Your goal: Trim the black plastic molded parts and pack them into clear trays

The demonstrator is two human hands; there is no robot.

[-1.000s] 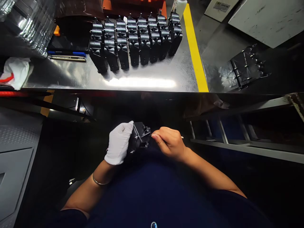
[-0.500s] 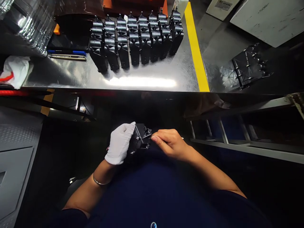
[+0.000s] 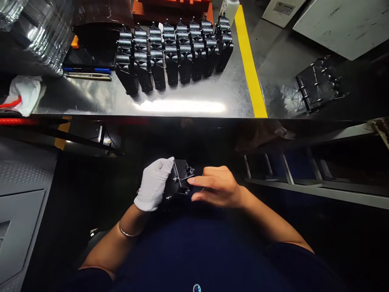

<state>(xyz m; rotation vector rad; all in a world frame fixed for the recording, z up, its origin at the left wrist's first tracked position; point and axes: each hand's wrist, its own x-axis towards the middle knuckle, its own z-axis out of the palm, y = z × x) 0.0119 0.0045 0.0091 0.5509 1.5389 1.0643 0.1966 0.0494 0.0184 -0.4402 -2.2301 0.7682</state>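
My left hand (image 3: 154, 182), in a white glove, is closed on a black molded plastic part (image 3: 179, 178) with shiny ridges and small round bosses along its right side. The part is held in front of my dark blue shirt, below the table edge. My bare right hand (image 3: 220, 187) is at the part's right side, index finger stretched out to its edge. Its thumb stands apart below, and the other fingers curl out of sight. A faint thin line shows between thumb and index finger; I cannot make out what it is.
On the metal table (image 3: 91, 97), several similar black parts (image 3: 172, 52) stand in a row. Around them are a yellow tape strip (image 3: 251, 65), pens (image 3: 88, 72), a white cloth (image 3: 27, 93), an orange bin (image 3: 173, 12) and another black part (image 3: 316, 87) lying at the right.
My right hand has gone from a pinch at the part's edge to index finger stretched out and thumb lowered away. My left hand keeps its hold on the black part.
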